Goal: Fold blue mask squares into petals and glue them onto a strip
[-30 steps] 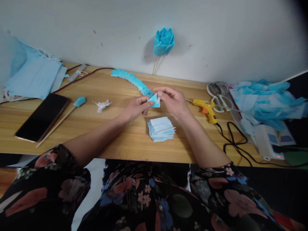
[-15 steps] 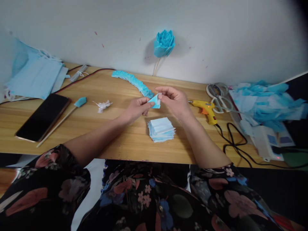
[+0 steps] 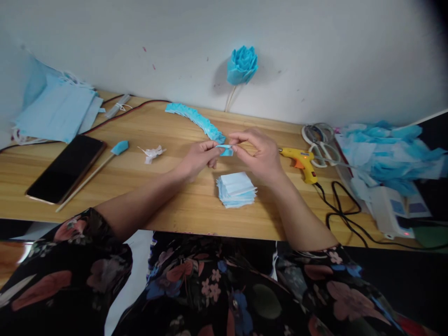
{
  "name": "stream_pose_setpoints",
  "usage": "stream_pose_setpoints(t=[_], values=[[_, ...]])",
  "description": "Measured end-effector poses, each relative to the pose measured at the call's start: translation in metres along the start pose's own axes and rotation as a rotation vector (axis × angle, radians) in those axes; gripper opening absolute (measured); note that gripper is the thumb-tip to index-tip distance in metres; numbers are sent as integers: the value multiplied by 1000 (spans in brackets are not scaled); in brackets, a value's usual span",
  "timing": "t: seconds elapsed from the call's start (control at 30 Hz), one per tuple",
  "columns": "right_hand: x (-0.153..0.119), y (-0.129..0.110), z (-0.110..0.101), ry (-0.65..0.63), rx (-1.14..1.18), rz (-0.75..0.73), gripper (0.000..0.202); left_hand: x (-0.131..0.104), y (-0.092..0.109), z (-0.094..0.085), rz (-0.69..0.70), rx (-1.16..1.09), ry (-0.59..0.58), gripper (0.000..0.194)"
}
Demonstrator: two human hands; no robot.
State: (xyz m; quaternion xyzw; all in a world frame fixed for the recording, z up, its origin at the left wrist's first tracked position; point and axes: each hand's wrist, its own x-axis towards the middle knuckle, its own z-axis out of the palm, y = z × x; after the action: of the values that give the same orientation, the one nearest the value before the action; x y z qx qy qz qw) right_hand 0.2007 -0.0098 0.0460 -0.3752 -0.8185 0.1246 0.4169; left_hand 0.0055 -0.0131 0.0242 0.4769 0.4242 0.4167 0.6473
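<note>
Between my two hands is a small blue piece of fabric [image 3: 226, 151] with a folded edge along its top. My left hand [image 3: 205, 155] pinches its left end, and my right hand [image 3: 252, 148] pinches its top right corner. Just below lies a stack of pale blue and white squares [image 3: 237, 189]. A curved row of overlapping folded blue pieces [image 3: 196, 119] runs from the back of the table to behind my left fingertips. A blue fabric flower [image 3: 242, 65] on a thin stick stands at the wall.
To the left lie blue masks [image 3: 56, 107], a phone [image 3: 66, 169], a blue-tipped stick [image 3: 87, 179] and a white scrap [image 3: 152, 153]. Rightward are a yellow glue gun [image 3: 300, 161] with a black cord, scissors [image 3: 324, 154], blue scraps [image 3: 388, 149] and a white power strip [image 3: 390, 212].
The top right corner of the blue piece has been folded down, leaving a flatter top edge. My right hand has shifted slightly. The whole view has moved a little.
</note>
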Motion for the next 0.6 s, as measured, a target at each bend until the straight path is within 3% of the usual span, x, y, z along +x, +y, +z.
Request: stream_pose_setpoints(t=[0.17, 0.27, 0.5, 0.6], values=[[-1, 4, 2, 8, -66, -112, 19, 1, -1, -1, 6, -17, -17, 24], [-2, 3, 1, 23, -48, -104, 21, 1, -1, -1, 3, -18, -16, 24], [-1, -1, 1, -16, 177, 229, 37, 0, 0, -1, 11, -4, -28, 29], [1, 4, 9, -29, 290, 371, 34, -1, 1, 0, 10, 23, -40, 30]])
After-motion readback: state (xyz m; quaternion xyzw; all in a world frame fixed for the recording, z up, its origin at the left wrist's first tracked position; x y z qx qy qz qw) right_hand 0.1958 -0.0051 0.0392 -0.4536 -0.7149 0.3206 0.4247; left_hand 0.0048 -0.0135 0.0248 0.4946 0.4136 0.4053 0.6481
